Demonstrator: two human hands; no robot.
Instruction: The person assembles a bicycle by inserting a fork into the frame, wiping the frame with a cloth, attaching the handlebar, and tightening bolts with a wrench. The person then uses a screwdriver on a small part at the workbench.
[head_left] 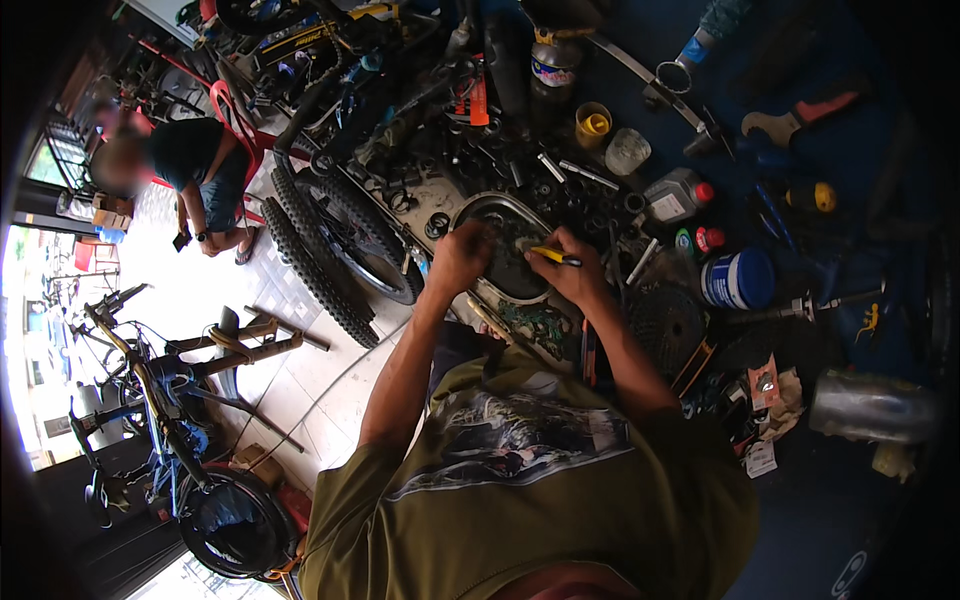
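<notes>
Both my hands are over a metal basin (pixel 511 297) with dark, dirty contents, set on the cluttered workbench in front of me. Between the fingers of my right hand (pixel 572 268) is a yellow-handled brush (pixel 556 256), its pale tip pointing left into the basin. My left hand (pixel 462 257) is curled closed at the basin's left side. Whatever its fingers hold, if anything, is hidden by the hand and the dark background.
Small metal parts and sockets crowd the bench beyond the basin. On the right are a grey bottle (pixel 676 195), a blue tub (pixel 738 279) and a metal cylinder (pixel 872 406). Bicycle wheels (pixel 345 240) stand close on my left. Farther left, a person (pixel 200 160) sits on a red chair.
</notes>
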